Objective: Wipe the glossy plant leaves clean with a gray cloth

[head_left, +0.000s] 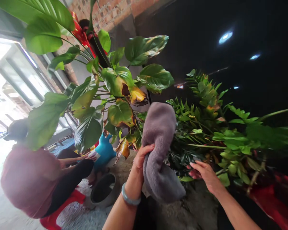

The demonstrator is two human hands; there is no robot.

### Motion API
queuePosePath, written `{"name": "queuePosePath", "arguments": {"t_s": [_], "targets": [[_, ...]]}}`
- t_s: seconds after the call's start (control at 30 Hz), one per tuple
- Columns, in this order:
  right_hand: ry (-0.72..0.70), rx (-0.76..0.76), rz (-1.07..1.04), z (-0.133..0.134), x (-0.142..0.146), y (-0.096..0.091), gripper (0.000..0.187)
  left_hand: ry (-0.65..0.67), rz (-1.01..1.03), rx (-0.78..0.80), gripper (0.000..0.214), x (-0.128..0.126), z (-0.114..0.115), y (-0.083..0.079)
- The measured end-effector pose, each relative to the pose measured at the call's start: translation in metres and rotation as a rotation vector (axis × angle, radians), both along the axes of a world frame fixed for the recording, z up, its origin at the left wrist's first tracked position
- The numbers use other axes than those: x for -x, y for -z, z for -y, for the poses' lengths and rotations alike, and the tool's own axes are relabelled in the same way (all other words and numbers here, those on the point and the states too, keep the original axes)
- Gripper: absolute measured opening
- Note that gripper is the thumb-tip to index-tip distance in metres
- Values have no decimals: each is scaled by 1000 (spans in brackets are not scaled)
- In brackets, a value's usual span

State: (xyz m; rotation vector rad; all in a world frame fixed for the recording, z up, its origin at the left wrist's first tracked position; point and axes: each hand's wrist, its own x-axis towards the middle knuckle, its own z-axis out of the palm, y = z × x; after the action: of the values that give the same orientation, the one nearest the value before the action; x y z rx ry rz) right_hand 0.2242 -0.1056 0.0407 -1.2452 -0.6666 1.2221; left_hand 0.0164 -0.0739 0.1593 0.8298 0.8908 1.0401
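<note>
A thick, fluffy grey cloth point(159, 127) hangs in folds from my left hand point(142, 159), whose fingers are closed round its middle. A pale bangle point(130, 196) circles that wrist. To the right, my right hand point(203, 172) reaches in among low plants, with its fingers bent together at a dark green leaf point(186, 156). Exactly where the fingertips meet the leaf is hard to make out. Bushy green plants point(230, 143) stand just beyond this hand. On the left rises a tall plant with broad leaves point(117, 80), several yellowed or brown at the edges.
At the left, another person point(31, 182) sits on a red plastic stool point(62, 210), close to a blue toy-like object point(103, 151) and a dark bucket point(104, 190). A glossy black wall point(194, 38) reflects lights behind the plants. Red material point(273, 198) lies at lower right.
</note>
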Motion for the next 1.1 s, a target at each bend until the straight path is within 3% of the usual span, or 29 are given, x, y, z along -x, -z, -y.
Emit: {"name": "queuePosePath", "arguments": {"t_s": [0.1, 0.2, 0.27, 0.33, 0.47, 0.53, 0.57, 0.67, 0.77, 0.83, 0.9, 0.97, 1.03, 1.1], "targets": [[-5, -16, -6, 0, 2, -3, 24, 75, -59, -5, 27, -8, 1, 26], [-13, -31, -13, 1, 2, -6, 26, 297, -167, 51, 28, -9, 18, 58], [-26, -42, -18, 3, 1, -8, 28, 424, -190, 76, 30, -5, 27, 62], [-32, -44, -22, 4, 0, -8, 29, 393, -149, 55, 34, 2, 30, 48], [-15, -27, -30, 4, 1, -7, 28, 91, -32, -54, 30, 11, 16, -1], [-8, -29, -35, 3, 1, -7, 29, 16, -6, -85, 21, 11, 8, -10], [-6, -33, -37, 2, 2, -7, 30, 1, -5, -89, 20, 10, 6, -7], [-10, -45, -36, 1, 2, -7, 31, 36, -79, -44, 22, 2, 11, 26], [-30, -48, -15, 1, -1, -6, 31, 253, -205, 60, 25, -2, 29, 67], [-49, -50, 1, 1, -2, -4, 31, 408, -241, 79, 27, -1, 39, 76], [-61, -53, 11, 0, -2, -1, 30, 460, -222, 25, 30, 3, 41, 63], [-63, -50, 16, -1, -2, 1, 29, 382, -157, -43, 34, 8, 34, 38], [-58, -41, 18, -1, 0, 1, 28, 195, -84, -80, 32, 13, 22, 12], [-48, -33, 13, -1, 1, 1, 28, -32, -30, -78, 26, 16, 10, 0]]}}
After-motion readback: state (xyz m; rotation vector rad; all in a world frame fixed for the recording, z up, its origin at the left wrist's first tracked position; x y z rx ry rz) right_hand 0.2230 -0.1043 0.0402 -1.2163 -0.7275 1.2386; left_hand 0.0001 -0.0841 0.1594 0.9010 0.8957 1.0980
